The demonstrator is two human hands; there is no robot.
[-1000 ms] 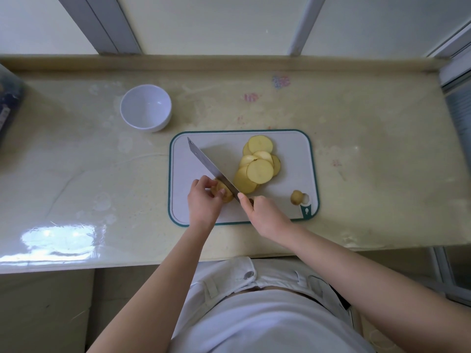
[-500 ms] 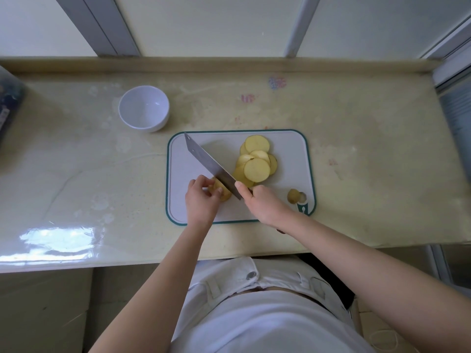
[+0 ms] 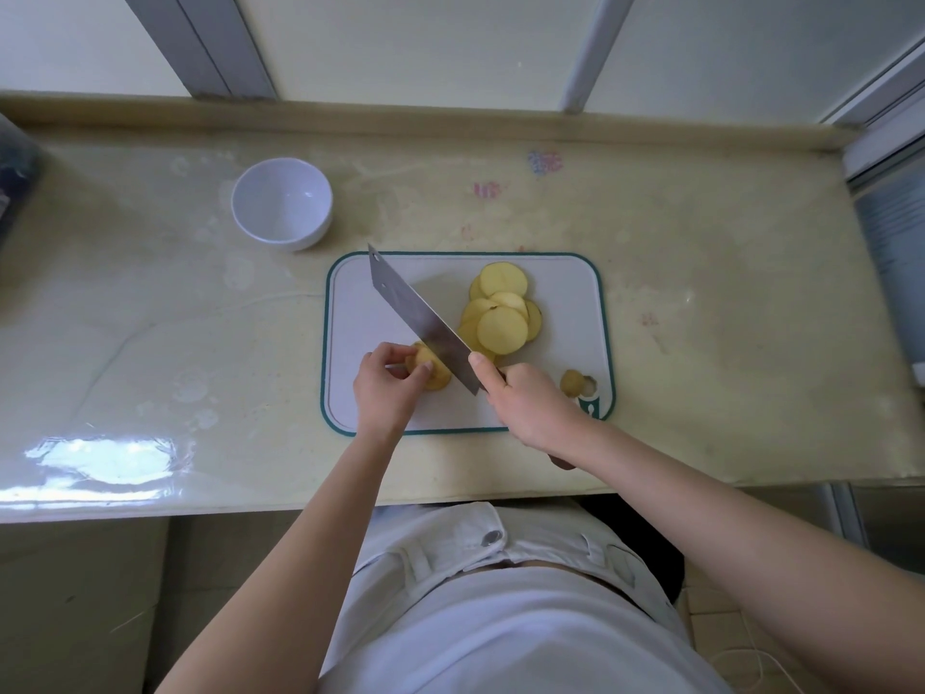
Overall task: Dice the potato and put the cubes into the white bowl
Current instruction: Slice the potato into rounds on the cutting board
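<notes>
A white cutting board (image 3: 560, 343) with a green rim lies on the counter. Round yellow potato slices (image 3: 502, 313) are piled on its middle. My left hand (image 3: 385, 388) pinches the remaining potato end piece (image 3: 434, 374) near the board's front left. My right hand (image 3: 530, 405) grips the handle of a cleaver (image 3: 420, 318), forefinger along the blade, which slants from the hand toward the board's far left corner and sits against the end piece. A small potato end (image 3: 572, 382) lies at the board's right front. The empty white bowl (image 3: 282, 202) stands far left of the board.
The beige counter (image 3: 726, 303) ends at a raised back ledge under a window. A dark container (image 3: 15, 167) shows at the far left edge. Glare lies on the counter's front left.
The blade has shifted slightly on the end piece; my left hand's fingers have drawn back a little along the potato. The slices and bowl have not moved.
</notes>
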